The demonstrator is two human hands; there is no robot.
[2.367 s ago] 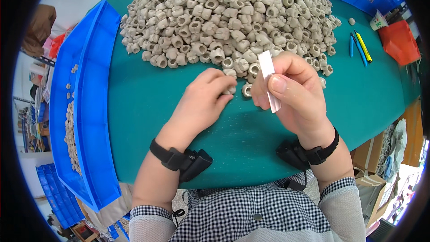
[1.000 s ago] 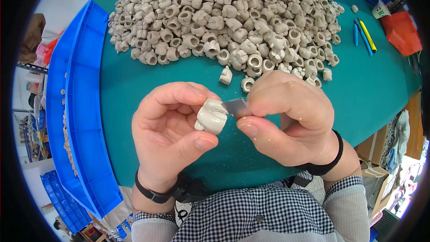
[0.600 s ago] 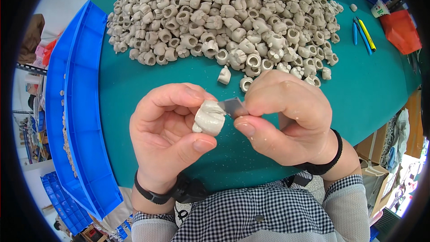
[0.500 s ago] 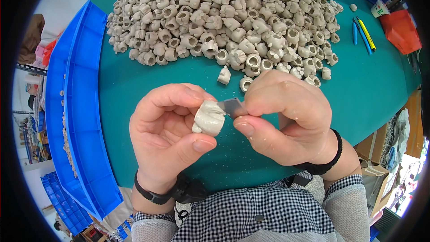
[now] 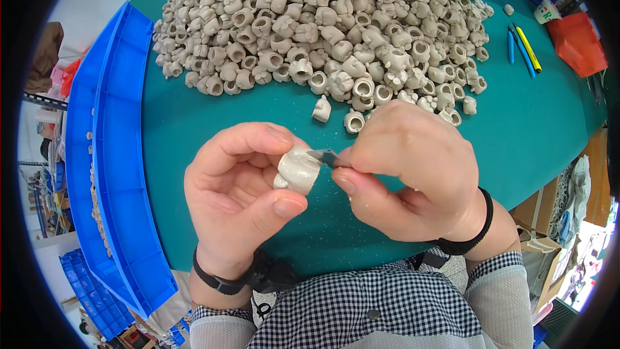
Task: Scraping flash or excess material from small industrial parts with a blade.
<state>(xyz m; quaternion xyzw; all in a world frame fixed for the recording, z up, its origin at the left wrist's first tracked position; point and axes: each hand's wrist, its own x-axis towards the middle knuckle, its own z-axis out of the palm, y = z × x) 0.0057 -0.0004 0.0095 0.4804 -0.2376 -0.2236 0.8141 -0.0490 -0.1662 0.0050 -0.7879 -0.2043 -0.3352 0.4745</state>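
Observation:
Between the thumb and fingers of my left hand [image 5: 239,187] sits a small grey-beige clay piece [image 5: 298,171], rounded with a small knob at its lower left. My right hand [image 5: 416,178] pinches a thin grey metal blade [image 5: 328,157] by its right end. The blade's tip touches the upper right side of the clay piece. Just beyond my hands, two loose clay pieces, one solid-looking [image 5: 321,109] and one hollow [image 5: 354,121], lie on the green tabletop [image 5: 194,129].
A large heap of similar clay pieces [image 5: 310,32] covers the far table. Blue plastic crates [image 5: 126,174] stand along the left edge. At the far right lie a yellow pen-like tool [image 5: 528,48], blue ones [image 5: 511,47], a red bag [image 5: 577,44] and a cup [image 5: 546,11]. Crumbs dot the tabletop.
The blade has turned and shows a narrower face, its tip farther left over the clay piece. My left hand with the piece has shifted slightly left.

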